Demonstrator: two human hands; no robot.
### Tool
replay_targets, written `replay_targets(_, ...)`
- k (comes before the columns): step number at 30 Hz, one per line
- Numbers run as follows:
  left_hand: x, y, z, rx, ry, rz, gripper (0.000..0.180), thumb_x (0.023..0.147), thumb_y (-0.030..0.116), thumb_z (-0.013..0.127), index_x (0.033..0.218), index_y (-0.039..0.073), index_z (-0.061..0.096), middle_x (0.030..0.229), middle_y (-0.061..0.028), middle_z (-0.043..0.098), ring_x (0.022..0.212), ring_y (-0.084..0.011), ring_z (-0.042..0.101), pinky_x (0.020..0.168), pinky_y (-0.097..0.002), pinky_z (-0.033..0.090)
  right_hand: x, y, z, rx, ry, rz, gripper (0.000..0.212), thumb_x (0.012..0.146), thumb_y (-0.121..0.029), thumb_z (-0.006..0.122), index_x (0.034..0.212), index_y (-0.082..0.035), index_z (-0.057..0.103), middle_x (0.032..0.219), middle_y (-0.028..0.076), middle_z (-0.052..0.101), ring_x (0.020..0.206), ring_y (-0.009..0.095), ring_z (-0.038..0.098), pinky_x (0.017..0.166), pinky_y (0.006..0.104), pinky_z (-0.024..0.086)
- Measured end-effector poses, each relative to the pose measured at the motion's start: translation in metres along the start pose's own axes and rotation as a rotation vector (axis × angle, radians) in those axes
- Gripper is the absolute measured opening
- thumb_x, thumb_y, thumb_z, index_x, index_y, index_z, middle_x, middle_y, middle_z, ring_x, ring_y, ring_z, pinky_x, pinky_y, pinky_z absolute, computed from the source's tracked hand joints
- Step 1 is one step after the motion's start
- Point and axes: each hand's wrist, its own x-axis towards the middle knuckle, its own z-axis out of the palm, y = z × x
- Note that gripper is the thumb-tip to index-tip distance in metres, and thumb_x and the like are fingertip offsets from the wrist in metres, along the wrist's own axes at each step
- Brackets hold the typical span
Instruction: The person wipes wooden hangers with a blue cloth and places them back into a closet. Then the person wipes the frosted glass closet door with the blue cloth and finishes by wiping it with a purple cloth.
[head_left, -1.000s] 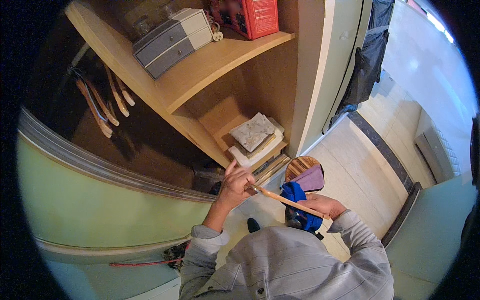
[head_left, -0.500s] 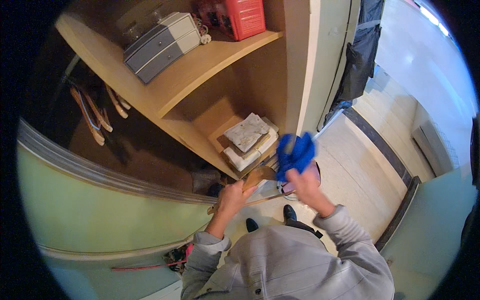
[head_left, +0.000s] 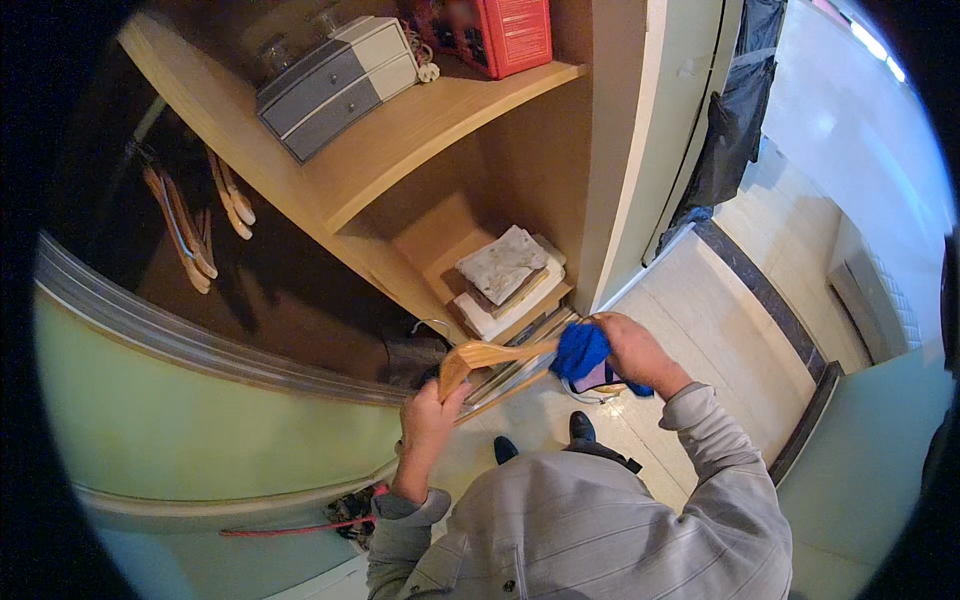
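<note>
Crumpled blue cloth [head_left: 580, 352] shifted onto curved tan wooden hanger [head_left: 492, 353], right hand [head_left: 628, 345] clamped on cloth, left hand [head_left: 428, 418] gripping hanger, pale floor [head_left: 700, 318] past wooden shelving [head_left: 370, 185]

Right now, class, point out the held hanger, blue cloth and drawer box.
Held hanger [head_left: 496, 354]: head view, on its wooden arm.
Blue cloth [head_left: 580, 352]: head view, on its bunched middle.
Drawer box [head_left: 340, 92]: head view, on its front.

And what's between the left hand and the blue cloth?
In the head view, the wooden hanger stretches from the left hand to the blue cloth.
</note>
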Motion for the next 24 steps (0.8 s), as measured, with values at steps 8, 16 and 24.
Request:
replay_targets(8, 0.011, -0.018, -0.012, -0.184, 0.062, -0.088, 0.039, 0.092, 0.036, 0.072, 0.093, -0.003, 0.069, 0.076, -0.0211, 0.067, 0.066, -0.0329, 0.065, 0.064, -0.0427, 0.05, -0.01, 0.005, 0.007, 1.011, 0.487, 0.55, 0.026, 0.1, -0.018, 0.054, 0.118, 0.0, 0.062, 0.11, 0.01, 0.068, 0.096, 0.019, 0.063, 0.086, 0.0342, 0.051)
replay_targets(16, 0.023, 0.024, 0.046, -0.556, 0.035, -0.068, 0.03, 0.099, 0.028, 0.065, 0.091, -0.002, 0.067, 0.069, -0.0046, 0.062, 0.064, -0.0118, 0.054, 0.059, -0.0332, 0.046, 0.044, -0.124, 0.063, 1.206, 0.438, 0.458, 0.034, 0.106, -0.032, 0.054, 0.117, 0.0, 0.061, 0.102, 0.002, 0.063, 0.096, 0.015, 0.056, 0.087, 0.0333, 0.048)
replay_targets(24, 0.044, 0.047, 0.035, -0.729, 0.217, -0.021, 0.031, 0.1, 0.027, 0.064, 0.089, -0.002, 0.065, 0.071, -0.0036, 0.063, 0.067, -0.0117, 0.055, 0.061, -0.0347, 0.047, 0.02, -0.17, 0.122, 1.449, -0.413, 0.262, 0.032, 0.103, -0.023, 0.062, 0.129, -0.003, 0.06, 0.112, 0.002, 0.066, 0.099, 0.014, 0.058, 0.09, 0.032, 0.049)
